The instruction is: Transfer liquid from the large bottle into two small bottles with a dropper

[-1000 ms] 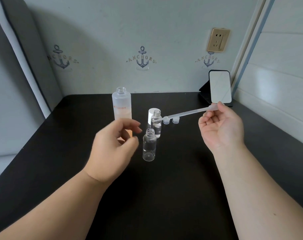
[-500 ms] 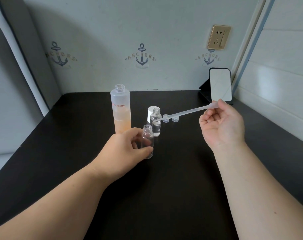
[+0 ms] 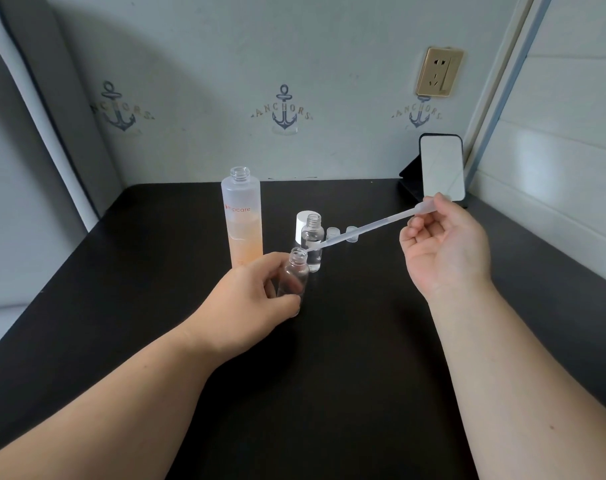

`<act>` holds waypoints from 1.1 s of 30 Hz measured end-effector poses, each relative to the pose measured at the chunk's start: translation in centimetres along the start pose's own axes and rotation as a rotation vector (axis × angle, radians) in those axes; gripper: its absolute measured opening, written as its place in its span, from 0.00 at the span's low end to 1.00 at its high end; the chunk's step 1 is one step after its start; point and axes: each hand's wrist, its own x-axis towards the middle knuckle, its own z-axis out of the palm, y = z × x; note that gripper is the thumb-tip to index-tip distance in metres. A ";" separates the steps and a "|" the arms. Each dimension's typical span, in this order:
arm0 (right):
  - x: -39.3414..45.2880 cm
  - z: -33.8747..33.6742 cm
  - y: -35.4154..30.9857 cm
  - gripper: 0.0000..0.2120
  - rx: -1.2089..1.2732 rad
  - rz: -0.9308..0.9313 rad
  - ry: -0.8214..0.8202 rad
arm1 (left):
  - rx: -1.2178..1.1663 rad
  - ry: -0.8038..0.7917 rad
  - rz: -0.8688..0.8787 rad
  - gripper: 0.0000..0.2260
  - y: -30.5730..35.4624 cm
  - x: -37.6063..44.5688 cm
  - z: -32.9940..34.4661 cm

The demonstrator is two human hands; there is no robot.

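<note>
The empty clear small plastic bottle [image 3: 294, 276] is steadied on the black worktop [image 3: 346, 341] by the left hand [image 3: 249, 299], fingers [image 3: 283, 301] clamped around it, evidently so that the translucent plastic dropper [image 3: 367, 227], pinched at its bulb by the right hand [image 3: 445, 245], can be aimed into its mouth.

1. Left hand [image 3: 256, 296] gripping a clear small bottle [image 3: 296, 275], tilted, uncapped, just above or on the black table [image 3: 329, 375]; cannot tell which.
2. Right hand [image 3: 443, 247] pinching the bulb end of a translucent dropper [image 3: 370, 226], tip slanting down to the held bottle's mouth.
3. Second small bottle [image 3: 312, 242] upright just behind, uncapped, clear liquid inside.
4. Large bottle [image 3: 242, 223] upright to the left, open, peach liquid in the lower part.
5. White cap [image 3: 301, 225] and two small clear caps [image 3: 343, 234] behind.
6. Mirror [image 3: 441, 168] propped in the far right corner, below a wall socket [image 3: 439, 71].
</note>
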 end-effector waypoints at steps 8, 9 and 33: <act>-0.2 0.4 -0.3 0.04 0.010 -0.010 0.021 | -0.039 -0.018 0.008 0.11 0.5 -0.3 -0.1; -0.2 0.4 -0.3 0.03 0.019 -0.010 0.021 | -0.042 -0.023 0.006 0.11 0.5 -0.3 -0.1; 0.1 0.1 -0.3 0.11 0.003 -0.038 -0.079 | 0.003 -0.033 0.059 0.09 -0.2 0.1 0.1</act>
